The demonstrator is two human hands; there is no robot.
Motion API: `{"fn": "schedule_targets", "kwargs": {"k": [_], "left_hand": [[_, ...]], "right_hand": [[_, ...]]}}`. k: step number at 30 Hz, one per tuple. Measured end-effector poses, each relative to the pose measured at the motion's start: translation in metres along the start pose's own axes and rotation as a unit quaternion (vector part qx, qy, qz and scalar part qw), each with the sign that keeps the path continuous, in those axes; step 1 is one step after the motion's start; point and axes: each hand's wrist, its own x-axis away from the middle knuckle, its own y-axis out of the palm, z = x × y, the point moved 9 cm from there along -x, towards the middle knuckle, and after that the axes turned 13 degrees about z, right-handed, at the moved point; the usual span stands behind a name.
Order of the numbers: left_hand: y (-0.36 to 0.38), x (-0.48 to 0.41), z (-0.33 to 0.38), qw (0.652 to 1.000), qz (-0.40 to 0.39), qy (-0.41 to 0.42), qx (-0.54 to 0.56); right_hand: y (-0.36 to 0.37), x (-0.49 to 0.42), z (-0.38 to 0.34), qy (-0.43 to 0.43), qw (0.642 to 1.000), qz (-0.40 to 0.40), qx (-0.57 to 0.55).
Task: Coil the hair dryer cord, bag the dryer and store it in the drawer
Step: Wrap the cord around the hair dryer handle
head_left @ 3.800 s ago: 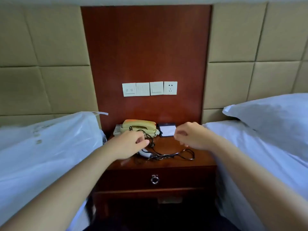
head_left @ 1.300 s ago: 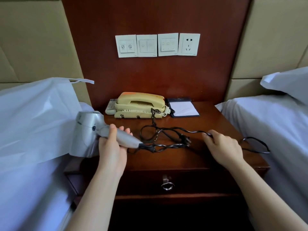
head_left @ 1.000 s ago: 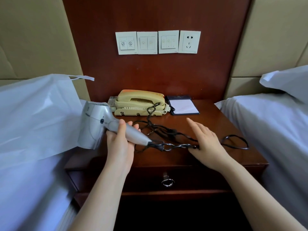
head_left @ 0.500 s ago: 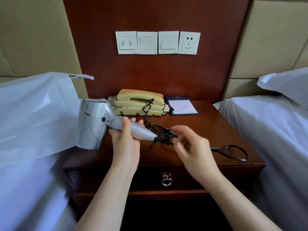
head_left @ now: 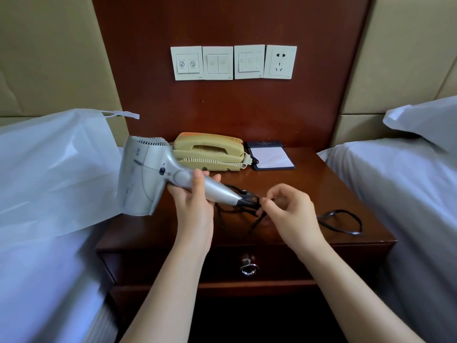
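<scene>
The left hand (head_left: 195,206) grips the dryer (head_left: 146,174) above the table (head_left: 321,189); its nose points down, its handle slants right; the right hand (head_left: 289,214) fingers pinch the cord (head_left: 248,202) at the handle's end; the tangle under them is hard to see.

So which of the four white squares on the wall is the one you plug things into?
The rightmost one, the wall socket. It has plug holes, while the three switch plates to its left have only rocker buttons.
</scene>
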Motion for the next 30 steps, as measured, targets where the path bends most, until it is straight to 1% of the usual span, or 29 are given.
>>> {"fn": "schedule_targets", "kwargs": {"k": [1, 2, 3, 4, 5, 6, 7, 8, 9, 10, 12, 14, 20, 23, 25, 30], "left_hand": [[-0.001, -0.002, 0.002, 1.000, 0.009, 0.002, 0.011], [-0.001, -0.004, 0.004, 1.000, 0.016, 0.007, 0.021], [-0.002, -0.007, 0.007, 0.999, 0.021, 0.011, 0.028], [-0.004, -0.010, 0.011, 0.999, 0.027, 0.015, 0.030], [-0.007, -0.013, 0.014, 0.999, 0.032, 0.018, 0.029], [-0.009, -0.017, 0.017, 0.999, 0.038, 0.020, 0.026], [-0.012, -0.020, 0.019, 0.999, 0.042, 0.018, 0.022], [-0.015, -0.022, 0.020, 0.999, 0.044, 0.014, 0.017], [-0.017, -0.023, 0.021, 0.999, 0.046, 0.009, 0.012], [-0.019, -0.023, 0.022, 0.999, 0.049, 0.006, 0.006], [-0.023, -0.024, 0.025, 0.999, 0.051, -0.001, -0.007], [-0.026, -0.026, 0.029, 0.999, 0.049, -0.004, -0.017], [-0.026, -0.027, 0.035, 0.997, 0.050, -0.002, -0.058], [-0.027, -0.031, 0.042, 0.996, 0.060, -0.003, -0.065], [-0.032, -0.035, 0.043, 0.995, 0.073, -0.010, -0.071], [-0.032, -0.035, 0.040, 0.988, 0.069, -0.008, -0.135]], "right_hand": [[0.001, 0.001, 0.002, 0.024, 0.998, -0.005, -0.058], [0.003, 0.001, 0.006, 0.070, 0.989, -0.011, -0.132], [0.005, 0.001, 0.012, 0.134, 0.966, -0.019, -0.218], [0.007, 0.000, 0.021, 0.204, 0.932, -0.026, -0.297], [0.010, 0.001, 0.029, 0.269, 0.897, -0.033, -0.350], [0.010, 0.000, 0.037, 0.313, 0.877, -0.047, -0.362], [0.009, 0.000, 0.042, 0.328, 0.882, -0.067, -0.331], [0.007, -0.002, 0.045, 0.311, 0.907, -0.088, -0.269], [0.004, -0.004, 0.044, 0.271, 0.936, -0.105, -0.197], [0.002, -0.005, 0.040, 0.225, 0.958, -0.117, -0.134], [0.000, -0.007, 0.030, 0.157, 0.977, -0.126, -0.066], [-0.002, -0.012, 0.023, 0.109, 0.987, -0.114, -0.042], [-0.016, -0.028, 0.022, 0.032, 0.998, -0.051, -0.031], [-0.030, -0.038, 0.013, -0.035, 0.999, -0.012, 0.039], [-0.036, -0.044, 0.006, -0.071, 0.993, 0.015, 0.095], [-0.034, -0.044, 0.003, -0.107, 0.968, 0.028, 0.225]]}}
